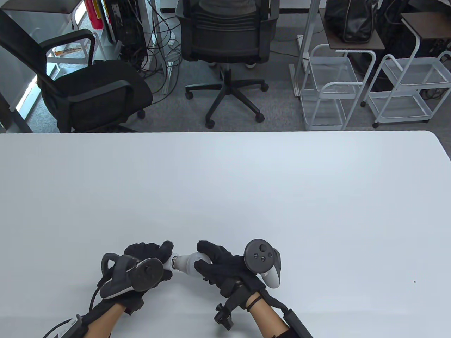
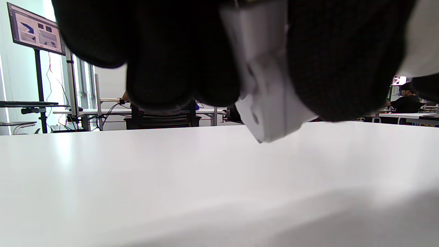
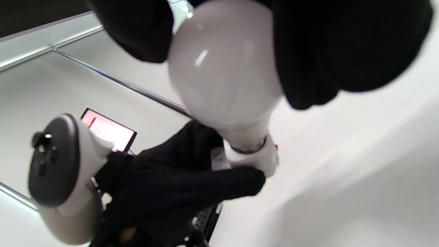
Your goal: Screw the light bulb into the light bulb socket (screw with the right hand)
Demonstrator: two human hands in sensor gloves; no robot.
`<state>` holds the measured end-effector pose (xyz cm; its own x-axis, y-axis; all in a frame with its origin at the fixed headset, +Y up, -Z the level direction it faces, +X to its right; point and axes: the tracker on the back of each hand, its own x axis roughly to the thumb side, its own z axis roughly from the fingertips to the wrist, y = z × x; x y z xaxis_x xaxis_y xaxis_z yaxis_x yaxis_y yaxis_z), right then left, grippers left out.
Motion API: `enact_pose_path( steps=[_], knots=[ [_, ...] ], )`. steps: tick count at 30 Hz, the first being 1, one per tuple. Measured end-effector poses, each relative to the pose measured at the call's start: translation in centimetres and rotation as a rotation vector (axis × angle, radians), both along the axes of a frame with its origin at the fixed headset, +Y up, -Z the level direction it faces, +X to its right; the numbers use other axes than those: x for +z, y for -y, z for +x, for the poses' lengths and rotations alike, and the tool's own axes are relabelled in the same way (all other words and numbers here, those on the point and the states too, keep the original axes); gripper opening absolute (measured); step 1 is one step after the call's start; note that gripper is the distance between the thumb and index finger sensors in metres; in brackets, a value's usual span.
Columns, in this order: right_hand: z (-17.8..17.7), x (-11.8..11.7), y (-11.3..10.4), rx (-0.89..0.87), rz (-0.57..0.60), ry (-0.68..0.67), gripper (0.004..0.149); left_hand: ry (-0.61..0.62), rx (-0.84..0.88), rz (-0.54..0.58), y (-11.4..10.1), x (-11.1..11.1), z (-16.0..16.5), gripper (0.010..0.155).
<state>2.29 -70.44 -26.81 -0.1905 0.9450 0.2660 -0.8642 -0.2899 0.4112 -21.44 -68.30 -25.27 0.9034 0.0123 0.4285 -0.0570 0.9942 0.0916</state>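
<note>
A white light bulb (image 1: 188, 263) lies sideways above the white table (image 1: 246, 183) near the front edge, its base end in a white socket (image 1: 173, 261). My right hand (image 1: 220, 265) grips the bulb's globe; in the right wrist view the globe (image 3: 223, 68) sits between my gloved fingers (image 3: 343, 51), with the socket (image 3: 253, 159) below it. My left hand (image 1: 148, 258) grips the socket; in the left wrist view the white socket body (image 2: 264, 89) shows between my fingers (image 2: 171, 58) just above the table.
Beyond the table's far edge stand two black office chairs (image 1: 88, 91) and white wire carts (image 1: 331, 88). A tracker (image 1: 262, 264) sits on the back of my right hand, another (image 1: 130, 276) on my left.
</note>
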Motion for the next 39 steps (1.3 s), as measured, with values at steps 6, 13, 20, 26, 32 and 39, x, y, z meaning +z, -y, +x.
enact_pose_path(
  steps=[6, 13, 20, 26, 32, 39],
  knots=[
    [0.39, -0.1, 0.25, -0.029, -0.021, 0.043, 0.053, 0.002, 0.003, 0.001, 0.05, 0.0, 0.11, 0.072],
    [-0.01, 0.08, 0.09, -0.006, -0.02, -0.008, 0.062, -0.012, 0.004, 0.009, 0.01, -0.06, -0.11, 0.072],
    [0.54, -0.23, 0.68, -0.074, -0.081, 0.036, 0.05, -0.003, 0.004, 0.018, 0.07, 0.01, 0.12, 0.072],
    [0.12, -0.12, 0.49, -0.057, -0.074, -0.032, 0.06, -0.02, 0.018, 0.005, 0.11, -0.19, -0.34, 0.072],
    [0.22, -0.19, 0.51, -0.048, -0.056, -0.003, 0.062, -0.012, 0.011, 0.017, 0.11, -0.06, -0.23, 0.072],
    [0.37, -0.32, 0.87, -0.091, -0.068, -0.014, 0.058, -0.013, 0.012, 0.013, 0.18, -0.12, -0.31, 0.072]
  ],
)
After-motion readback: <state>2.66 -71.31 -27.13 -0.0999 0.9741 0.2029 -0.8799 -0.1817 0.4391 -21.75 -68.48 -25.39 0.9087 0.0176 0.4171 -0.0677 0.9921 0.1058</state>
